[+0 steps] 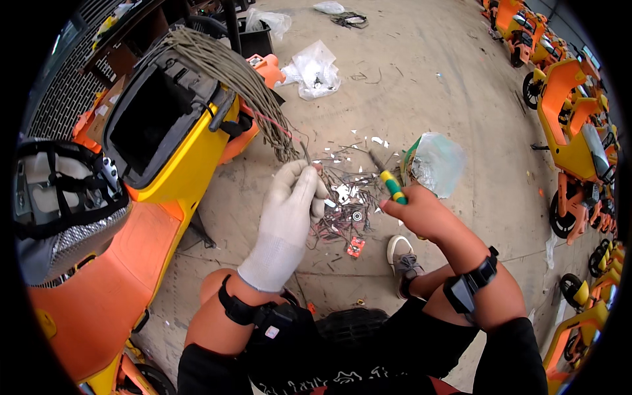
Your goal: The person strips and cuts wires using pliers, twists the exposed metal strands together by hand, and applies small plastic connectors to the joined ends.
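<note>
Grey concrete floor lies littered with wire scraps beneath both hands. The gloved left hand pinches a thin wire; the bare right hand grips a yellow-green-handled screwdriver, tip up.

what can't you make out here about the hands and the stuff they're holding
Head view only:
- Screwdriver tip: too small and blurred against the wire scraps.
- Thin piece in the gloved left hand: lower part hidden by the fingers.
- Right hand grip: fingers curl away from the camera.
- Scooter: cut off by the left edge.
</note>
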The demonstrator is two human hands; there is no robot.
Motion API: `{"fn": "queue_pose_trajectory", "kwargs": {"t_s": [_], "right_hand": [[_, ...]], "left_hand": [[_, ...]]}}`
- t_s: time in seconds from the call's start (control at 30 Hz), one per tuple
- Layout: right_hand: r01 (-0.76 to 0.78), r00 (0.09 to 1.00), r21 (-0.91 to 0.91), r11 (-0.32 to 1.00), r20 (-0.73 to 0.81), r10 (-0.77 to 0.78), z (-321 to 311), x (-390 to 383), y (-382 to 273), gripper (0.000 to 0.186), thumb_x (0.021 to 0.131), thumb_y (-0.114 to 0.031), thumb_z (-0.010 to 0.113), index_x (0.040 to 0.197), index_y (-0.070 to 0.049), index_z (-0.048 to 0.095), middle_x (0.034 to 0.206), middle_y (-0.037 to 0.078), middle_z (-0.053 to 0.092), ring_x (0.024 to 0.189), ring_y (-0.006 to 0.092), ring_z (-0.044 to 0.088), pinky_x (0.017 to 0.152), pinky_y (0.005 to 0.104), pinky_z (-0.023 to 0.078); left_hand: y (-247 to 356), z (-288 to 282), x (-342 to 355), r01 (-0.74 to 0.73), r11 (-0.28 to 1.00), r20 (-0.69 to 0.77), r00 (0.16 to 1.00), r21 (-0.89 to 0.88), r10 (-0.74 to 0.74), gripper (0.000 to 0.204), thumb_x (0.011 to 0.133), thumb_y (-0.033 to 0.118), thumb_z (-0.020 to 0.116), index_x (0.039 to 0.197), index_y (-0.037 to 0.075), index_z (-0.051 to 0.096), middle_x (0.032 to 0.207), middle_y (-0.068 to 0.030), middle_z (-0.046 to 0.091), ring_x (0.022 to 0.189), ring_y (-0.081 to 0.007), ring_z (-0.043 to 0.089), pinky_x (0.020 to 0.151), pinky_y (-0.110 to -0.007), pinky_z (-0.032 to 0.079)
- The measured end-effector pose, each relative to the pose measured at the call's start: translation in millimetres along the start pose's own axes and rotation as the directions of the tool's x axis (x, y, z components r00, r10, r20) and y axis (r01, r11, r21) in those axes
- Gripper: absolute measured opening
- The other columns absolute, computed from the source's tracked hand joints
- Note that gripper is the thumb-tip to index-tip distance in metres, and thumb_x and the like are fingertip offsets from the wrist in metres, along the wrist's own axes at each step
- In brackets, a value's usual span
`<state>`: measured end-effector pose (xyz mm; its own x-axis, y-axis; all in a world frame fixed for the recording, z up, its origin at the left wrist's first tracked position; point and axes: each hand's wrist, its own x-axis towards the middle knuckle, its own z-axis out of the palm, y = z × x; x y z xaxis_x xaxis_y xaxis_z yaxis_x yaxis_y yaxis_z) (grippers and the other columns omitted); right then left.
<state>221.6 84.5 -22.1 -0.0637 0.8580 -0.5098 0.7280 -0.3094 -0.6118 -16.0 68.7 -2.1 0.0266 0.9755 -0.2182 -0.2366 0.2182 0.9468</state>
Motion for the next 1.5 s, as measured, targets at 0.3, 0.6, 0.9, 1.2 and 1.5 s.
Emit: {"fn": "queue_pose_trajectory", "kwargs": {"t_s": [0.3,0.6,0.9,1.2,1.5], "right_hand": [[0.099,0.896,-0.538,0.837,0.414,0.16,111,43,67,0.076,0.087,-0.066,0.059,0.101,0.008,0.07,0.101,0.028,0.07,0.097,0.0414,0.066,0.087,0.045,0.05],[-0.001,0.954,-0.685,0.729,0.218,0.206,240,98,159,0.052,0.096,-0.041,0.044,0.123,-0.004,0.068,0.131,0.019,0.063,0.126,0.0421,0.053,0.106,0.0463,0.042],[0.227,0.961,-0.58,0.782,0.265,-0.083,394,126,247,0.05,0.094,-0.042,0.046,0.103,-0.002,0.075,0.107,0.019,0.073,0.112,0.0378,0.063,0.105,0.0494,0.036],[0.524,0.844,-0.367,0.768,0.345,-0.411,291,176,157,0.046,0.092,-0.041,0.056,0.097,0.001,0.072,0.096,0.022,0.07,0.094,0.0411,0.067,0.085,0.0483,0.052],[0.817,0.529,-0.312,0.485,0.072,-0.846,78,-45,-76,0.016,0.088,-0.017,0.07,0.096,-0.003,0.067,0.1,0.014,0.068,0.093,0.034,0.066,0.081,0.0433,0.052]], "left_hand": [[4,5,5,-0.077,0.99,0.061,0.996,0.118,0.07,0.029,0.1,0.02,0.054,0.116,-0.003,0.063,0.076,0.0002,0.06,0.066,-0.0065,0.052,0.061,-0.023,0.042],[14,-22,-6,-0.238,0.956,-0.015,0.97,0.171,0.244,0.029,0.098,0.023,0.054,0.11,0.0,0.067,0.081,-0.0113,0.067,0.076,-0.018,0.064,0.071,-0.033,0.05],[28,-52,-22,-0.259,0.916,-0.084,0.951,0.307,0.297,0.032,0.098,0.024,0.055,0.112,-0.003,0.066,0.071,-0.0058,0.062,0.062,-0.0103,0.056,0.06,-0.03,0.047],[23,-58,-3,-0.193,0.857,-0.053,0.967,0.477,0.247,0.035,0.094,0.03,0.052,0.111,0.003,0.067,0.1,-0.0232,0.07,0.098,-0.0396,0.067,0.086,-0.046,0.052],[22,-45,9,-0.225,0.797,0.172,0.973,0.56,0.153,0.032,0.094,0.028,0.052,0.096,-0.001,0.066,0.088,-0.0228,0.068,0.086,-0.0383,0.067,0.079,-0.045,0.051]]}}
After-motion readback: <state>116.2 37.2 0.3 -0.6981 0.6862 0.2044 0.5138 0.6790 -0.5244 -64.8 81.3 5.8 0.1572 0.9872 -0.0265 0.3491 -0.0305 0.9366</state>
